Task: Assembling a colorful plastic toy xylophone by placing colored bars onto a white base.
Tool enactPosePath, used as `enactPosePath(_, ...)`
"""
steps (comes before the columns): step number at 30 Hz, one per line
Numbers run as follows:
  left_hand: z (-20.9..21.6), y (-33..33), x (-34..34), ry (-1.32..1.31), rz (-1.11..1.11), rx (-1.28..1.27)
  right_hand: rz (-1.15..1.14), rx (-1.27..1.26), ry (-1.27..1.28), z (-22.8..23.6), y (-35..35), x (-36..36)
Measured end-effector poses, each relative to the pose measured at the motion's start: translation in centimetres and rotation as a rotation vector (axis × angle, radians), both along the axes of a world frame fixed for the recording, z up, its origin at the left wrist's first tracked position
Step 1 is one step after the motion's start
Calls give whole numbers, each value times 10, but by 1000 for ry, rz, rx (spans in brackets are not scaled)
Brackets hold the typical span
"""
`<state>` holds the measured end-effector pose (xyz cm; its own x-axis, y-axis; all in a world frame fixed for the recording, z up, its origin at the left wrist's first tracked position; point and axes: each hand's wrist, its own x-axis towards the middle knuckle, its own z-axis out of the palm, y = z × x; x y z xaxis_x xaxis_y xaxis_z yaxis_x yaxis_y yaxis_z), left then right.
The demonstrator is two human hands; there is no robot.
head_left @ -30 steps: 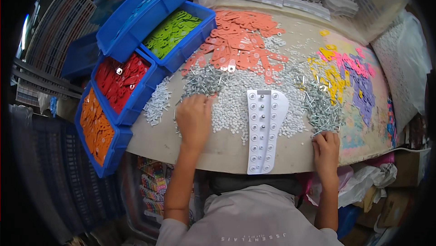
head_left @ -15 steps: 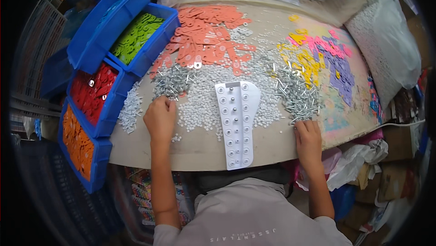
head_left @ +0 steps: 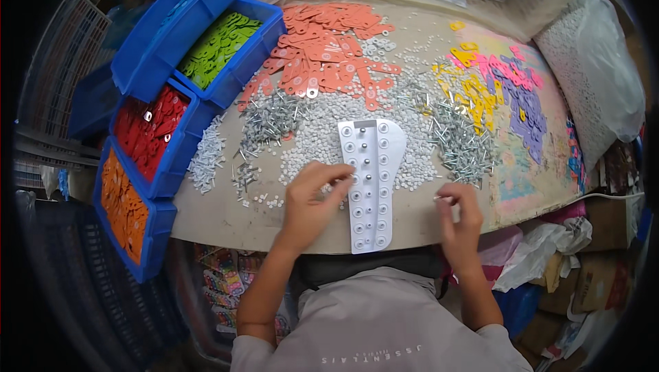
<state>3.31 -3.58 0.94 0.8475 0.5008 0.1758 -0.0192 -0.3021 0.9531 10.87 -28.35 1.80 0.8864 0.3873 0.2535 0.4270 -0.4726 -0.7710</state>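
Observation:
A white plastic jig (head_left: 362,193) with rows of round cups along both sides and metal posts down its middle lies upright in front of me. My left hand (head_left: 310,199) is at its left edge, fingertips drawn together over the cups; whatever they hold is too small to make out. To the right of the jig, my right hand (head_left: 461,215) pinches a small shiny metal pin above the tabletop. Behind that hand lies a heap of silver metal pins (head_left: 464,149). A second pin heap (head_left: 271,121) is beyond my left hand, and small white rings (head_left: 312,140) spread around the jig's far end.
Blue bins at the left hold green (head_left: 218,49), red (head_left: 147,128) and orange pieces (head_left: 123,204). Coral flat pieces (head_left: 322,49) are piled at the back. Yellow (head_left: 478,94), pink (head_left: 504,73) and purple pieces (head_left: 527,125) lie right, near a clear bag (head_left: 583,77).
My left hand has left the left pin heap and come right to the jig. My right hand has drawn slightly back from its heap with a pin. The view has shifted a little.

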Motion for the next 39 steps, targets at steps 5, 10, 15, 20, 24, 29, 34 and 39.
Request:
enactPosePath(5,-19,-6,11,-48,-205,335,158,159,161,-8,39,-22)
enactPosePath(10,-24,-11,13,-46,-195,507,231,122,104,-27,53,-30)
enactPosePath(15,-18,-11,11,-23,-227,595,193,126,127,-29,59,-31)
enactPosePath(20,-4,-9,3,-19,-298,767,205,112,39,-35,62,-26)
enactPosePath(24,0,-10,-12,66,-310,811,265,54,-28,-27,64,-24)
enactPosePath(29,-2,1,-30,122,-42,677,321,6,-149,-28,61,-24)
enactPosePath(34,-13,64,-55,312,429,668,425,-95,-168,-15,55,-17)
enactPosePath(39,-26,102,-76,458,428,727,361,-65,-162,-9,45,-15)
